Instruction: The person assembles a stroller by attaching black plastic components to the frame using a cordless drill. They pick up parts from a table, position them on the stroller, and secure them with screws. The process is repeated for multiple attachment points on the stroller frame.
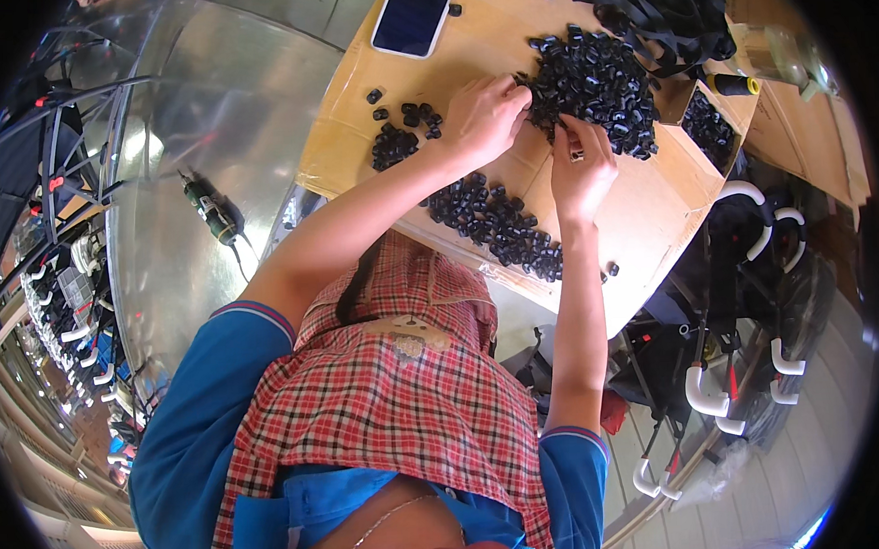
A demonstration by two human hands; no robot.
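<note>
A large heap of small black plastic pieces point(602, 90) lies on a cardboard-covered table. At the heap's left edge my left hand point(487, 120) has its fingers pinched together; what is between them is hidden. My right hand point(584, 168) reaches the heap's near edge, thumb and fingers closed on a small black piece at the tips. Nearer to me, a long band of similar black pieces point(496, 224) spreads along the table's front edge, partly beneath my forearms. A smaller cluster of black pieces point(393, 146) sits left of my left wrist.
A phone point(413, 19) lies at the far left of the cardboard point(343, 133). Black straps point(668, 20) are bundled at the back. An open carton of black pieces point(707, 130) stands right, beside a thread spool point(733, 84). A corded power tool point(212, 207) rests on the metal surface point(201, 99).
</note>
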